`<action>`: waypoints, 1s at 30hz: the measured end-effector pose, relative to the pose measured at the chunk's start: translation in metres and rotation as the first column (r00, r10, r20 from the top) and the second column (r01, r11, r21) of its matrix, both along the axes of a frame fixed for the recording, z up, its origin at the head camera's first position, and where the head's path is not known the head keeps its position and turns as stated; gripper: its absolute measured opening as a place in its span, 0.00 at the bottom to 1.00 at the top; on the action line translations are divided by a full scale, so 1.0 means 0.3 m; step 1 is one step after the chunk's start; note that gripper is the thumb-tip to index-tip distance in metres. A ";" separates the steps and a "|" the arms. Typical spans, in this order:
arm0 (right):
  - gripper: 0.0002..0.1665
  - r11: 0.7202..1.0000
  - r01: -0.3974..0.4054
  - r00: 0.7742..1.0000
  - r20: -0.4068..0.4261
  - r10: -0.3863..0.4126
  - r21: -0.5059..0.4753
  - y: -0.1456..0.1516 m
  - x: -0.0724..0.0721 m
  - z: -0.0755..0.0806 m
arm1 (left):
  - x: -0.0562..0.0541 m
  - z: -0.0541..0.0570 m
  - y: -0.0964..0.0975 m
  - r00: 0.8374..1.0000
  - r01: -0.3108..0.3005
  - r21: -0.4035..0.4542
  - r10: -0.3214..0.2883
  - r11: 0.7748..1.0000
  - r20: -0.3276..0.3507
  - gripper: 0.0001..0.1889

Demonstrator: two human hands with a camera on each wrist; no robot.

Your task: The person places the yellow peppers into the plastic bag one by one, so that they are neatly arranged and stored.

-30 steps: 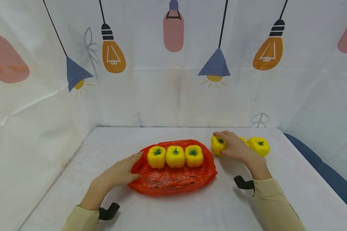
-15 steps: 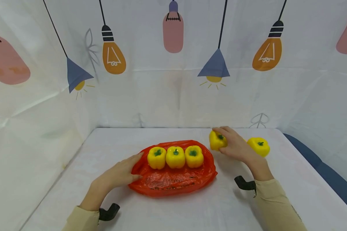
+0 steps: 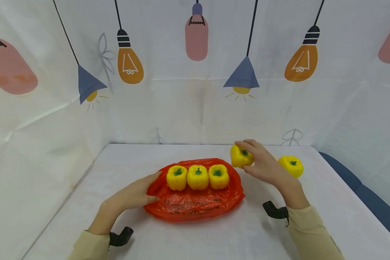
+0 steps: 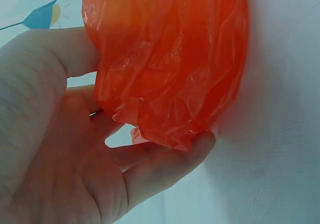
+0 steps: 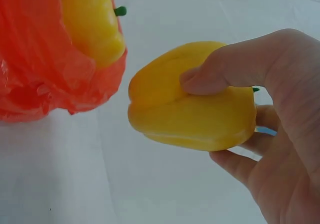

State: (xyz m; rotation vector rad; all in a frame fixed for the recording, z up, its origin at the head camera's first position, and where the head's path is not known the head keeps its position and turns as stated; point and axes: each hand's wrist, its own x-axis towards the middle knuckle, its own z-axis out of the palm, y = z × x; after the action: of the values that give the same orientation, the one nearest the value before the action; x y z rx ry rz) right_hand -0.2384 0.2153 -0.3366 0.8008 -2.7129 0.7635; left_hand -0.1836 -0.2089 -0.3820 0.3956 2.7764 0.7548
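A red plastic bag (image 3: 193, 213) with dark print lies spread in an oval on the white table. Three yellow bell peppers (image 3: 198, 177) with green stems stand side by side in its far half. My left hand (image 3: 130, 195) holds the bag's left end, its thumb and fingers spread around the edge; the left wrist view shows crumpled plastic (image 4: 165, 74) between them. To the right of the bag, my right hand (image 3: 263, 162) grips another yellow bell pepper (image 5: 185, 109) between thumb and fingers, held above the table, its stem turned toward the palm.
One more yellow bell pepper (image 3: 291, 166) lies at the back right, behind the right wrist. A white cloth with printed lamps (image 3: 243, 74) hangs behind the table (image 3: 214, 242). A dark blue seat (image 3: 344, 177) stands beyond the right edge.
My right hand has lifted its bell pepper off the table and moved it slightly left, toward the bag. The left hand and the three peppers in the bag stay put.
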 end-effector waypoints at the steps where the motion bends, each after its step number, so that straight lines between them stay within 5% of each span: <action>1: 0.44 1.000 -0.005 1.000 0.001 0.005 -0.006 -0.004 0.005 0.003 | -0.002 -0.001 -0.001 1.000 0.001 0.004 -0.001 1.000 0.002 0.44; 18: 0.44 0.984 -0.173 0.984 0.023 0.174 -0.053 -0.142 0.115 0.053 | -0.007 0.006 -0.018 1.000 0.005 0.055 -0.006 0.998 0.017 0.44; 30: 0.45 0.955 -0.295 0.950 0.100 0.297 -0.040 -0.259 0.186 0.049 | -0.008 0.020 -0.027 1.000 0.019 0.075 -0.020 0.997 0.011 0.43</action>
State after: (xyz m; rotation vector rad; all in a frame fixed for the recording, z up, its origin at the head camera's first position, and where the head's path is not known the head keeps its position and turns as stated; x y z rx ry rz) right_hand -0.1825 0.1376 -0.3217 1.2138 -2.7002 0.9225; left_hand -0.1861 -0.2169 -0.3761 0.4297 2.7360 0.8555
